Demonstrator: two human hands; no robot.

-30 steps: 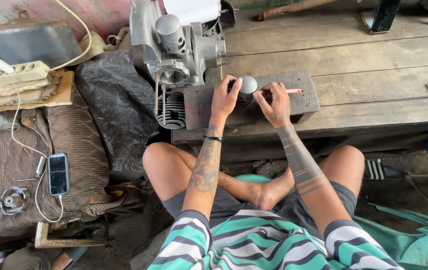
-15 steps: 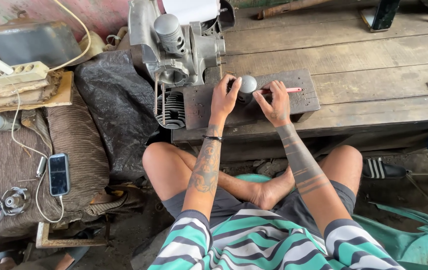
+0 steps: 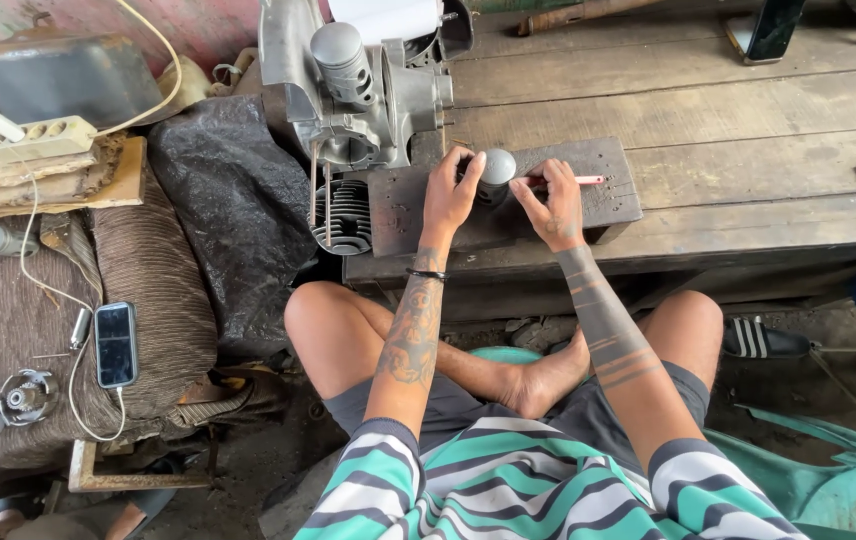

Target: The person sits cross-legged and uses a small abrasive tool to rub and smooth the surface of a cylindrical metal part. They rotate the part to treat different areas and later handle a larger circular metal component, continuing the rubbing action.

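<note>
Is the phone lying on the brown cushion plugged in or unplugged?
Plugged in. A white cable runs into the bottom end of the phone, which lies flat on the brown cushion.

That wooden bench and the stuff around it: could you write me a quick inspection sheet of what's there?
Surface: worn plank bench, dark block on it.
Job's things: grey round part on the block; pink pencil.
Clutter: engine, finned cylinder, phone.
Grips: left hand holds the round part; right hand holds the pencil.
Cables: white lead from power strip.
Surroundings: black plastic sheet, sandal.
</note>
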